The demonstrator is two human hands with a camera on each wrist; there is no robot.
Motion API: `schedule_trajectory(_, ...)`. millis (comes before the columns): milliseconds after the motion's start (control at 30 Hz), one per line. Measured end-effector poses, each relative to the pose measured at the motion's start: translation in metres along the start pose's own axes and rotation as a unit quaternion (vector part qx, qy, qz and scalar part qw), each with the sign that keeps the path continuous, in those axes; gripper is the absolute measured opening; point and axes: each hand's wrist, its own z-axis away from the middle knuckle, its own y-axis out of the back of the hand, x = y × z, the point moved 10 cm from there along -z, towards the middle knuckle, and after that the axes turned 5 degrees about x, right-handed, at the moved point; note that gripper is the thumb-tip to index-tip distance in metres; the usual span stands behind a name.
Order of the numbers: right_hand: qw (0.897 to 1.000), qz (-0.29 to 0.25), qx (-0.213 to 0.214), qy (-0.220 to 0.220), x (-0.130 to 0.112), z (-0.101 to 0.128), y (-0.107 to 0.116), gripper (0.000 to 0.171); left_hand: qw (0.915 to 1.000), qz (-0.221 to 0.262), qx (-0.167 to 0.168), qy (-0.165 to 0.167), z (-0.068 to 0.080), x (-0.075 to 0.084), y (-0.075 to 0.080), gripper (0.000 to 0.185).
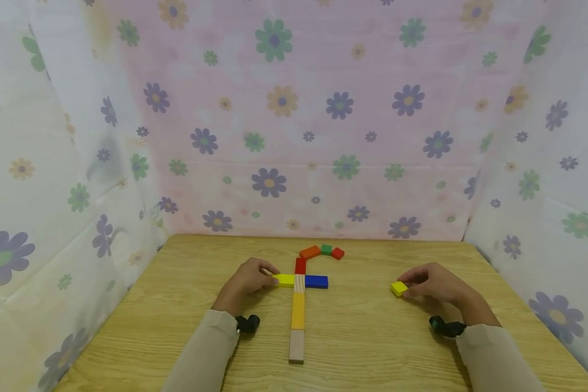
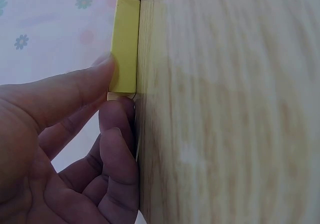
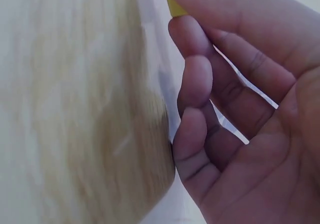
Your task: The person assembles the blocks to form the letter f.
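Note:
My left hand (image 1: pixel 249 277) pinches the outer end of a flat yellow block (image 1: pixel 286 280), its thumb on the near face in the left wrist view. That block's inner end meets a striped pale wood block (image 1: pixel 299 283), with a blue block (image 1: pixel 317 281) on the opposite side, forming a cross. Above the crossing lies a red block (image 1: pixel 300 265); below it run an orange-yellow block (image 1: pixel 298 311) and a plain wood block (image 1: pixel 296 346). Off to the right, my right hand (image 1: pixel 437 282) holds a smaller yellow block (image 1: pixel 398 288) between thumb and fingers, only its corner showing in the right wrist view.
From the top of the cross, an orange block (image 1: pixel 310 252), a green block (image 1: pixel 326 249) and a small red block (image 1: pixel 338 253) curve off to the right. The wooden table (image 1: pixel 362 337) is bounded by flowered cloth (image 1: pixel 313 207) at the back and both sides.

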Motion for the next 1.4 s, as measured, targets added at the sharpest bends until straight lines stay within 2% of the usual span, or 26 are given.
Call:
schedule_trajectory(367,0.999,0.019,0.026,0.002,-0.014,-0.016,-0.001,0.039,0.9999,-0.008,0.001,-0.008,-0.001,0.001,-0.001,0.021)
schedule_trajectory(900,0.997,-0.005,0.072,0.001,-0.035,-0.047,-0.013,0.042,0.9999,-0.009,0.004,-0.003,0.001,0.001,-0.001,0.020)
schedule_trajectory(1000,0.996,0.006,0.084,0.005,-0.040,-0.052,-0.015,0.042,0.9999,-0.009,0.002,-0.007,0.001,0.002,-0.001,0.020)
schedule_trajectory(1233,0.994,0.020,0.106,-0.019,-0.043,-0.061,-0.019,0.036,0.9999,-0.005,-0.002,-0.009,0.001,0.004,0.000,0.020)
schedule_trajectory(1400,0.994,0.016,0.111,-0.019,-0.048,-0.065,-0.021,0.038,0.9998,-0.005,-0.005,-0.016,0.003,0.005,-0.001,0.022)
